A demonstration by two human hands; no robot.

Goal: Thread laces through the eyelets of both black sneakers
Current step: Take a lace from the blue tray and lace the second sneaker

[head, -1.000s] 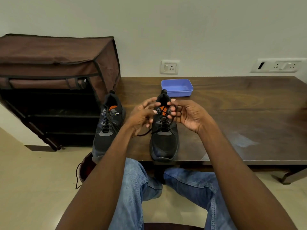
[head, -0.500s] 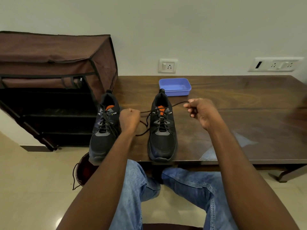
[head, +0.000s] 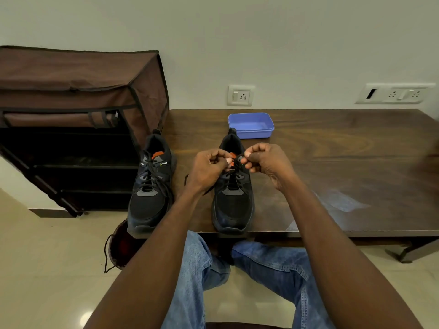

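Two black sneakers with orange tongue tabs stand on the dark wooden table [head: 332, 162], toes toward me. The left sneaker [head: 150, 186] is laced, its lace ends lying loose over its upper. Over the tongue of the right sneaker [head: 234, 203] my two hands meet. My left hand [head: 207, 168] pinches one end of the black lace [head: 235, 172] and my right hand [head: 264, 160] pinches the other end. Both hands have curled fingers and hide the top eyelets. A loop of lace shows by my left wrist.
A blue plastic tray [head: 250, 125] sits behind the right sneaker. A brown fabric shoe rack [head: 78, 119] stands left of the table. A dark drawstring bag [head: 120, 248] lies on the floor under the table's left corner. My knees in jeans are below the front edge.
Half a second ago my hands were pulled apart, stretching the lace ends out to both sides. They have now come back together over the right sneaker's tongue.
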